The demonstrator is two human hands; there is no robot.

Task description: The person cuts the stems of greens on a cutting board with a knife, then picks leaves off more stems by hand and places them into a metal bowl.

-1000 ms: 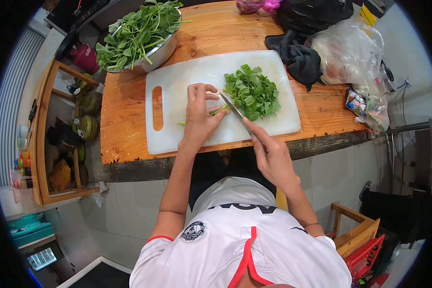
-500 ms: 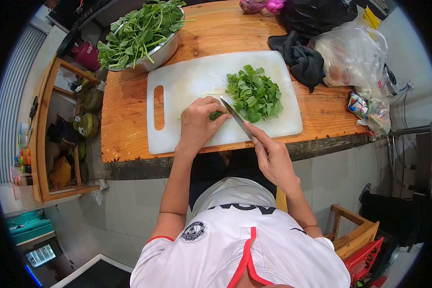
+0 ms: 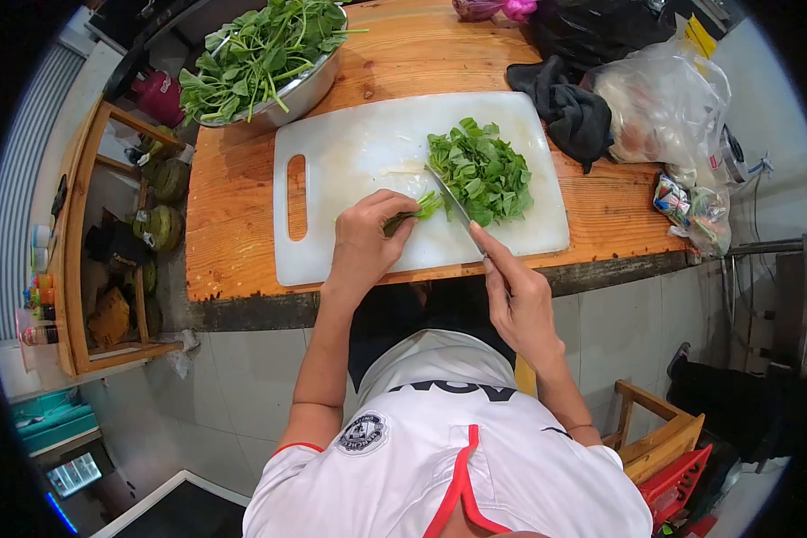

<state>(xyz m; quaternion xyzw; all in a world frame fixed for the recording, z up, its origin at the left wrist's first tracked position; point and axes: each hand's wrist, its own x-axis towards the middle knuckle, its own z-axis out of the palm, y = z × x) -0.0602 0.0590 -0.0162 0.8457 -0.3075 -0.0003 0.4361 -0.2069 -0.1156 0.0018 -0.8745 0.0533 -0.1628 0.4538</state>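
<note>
My left hand (image 3: 372,235) is closed around a small bunch of green stems (image 3: 430,204) on the white cutting board (image 3: 350,134); the cut ends poke out to the right of my fingers. In my right hand (image 3: 518,300) is a kitchen knife (image 3: 457,208), its handle mostly hidden by my fingers. The blade slants up and left, between the stems and a pile of chopped green leaves (image 3: 480,170), along the pile's left edge. A few pale wet scraps lie on the board above the stems.
A metal bowl (image 3: 312,88) heaped with leafy greens (image 3: 264,63) stands at the table's back left. To the right lie a dark cloth (image 3: 572,112), a black plastic bag (image 3: 592,31) and a clear plastic bag (image 3: 659,99). A wooden stool (image 3: 659,430) stands at lower right.
The knife has moved right, away from my left fingers to the edge of the leaf pile. More of the stem bunch now shows beyond my left hand.
</note>
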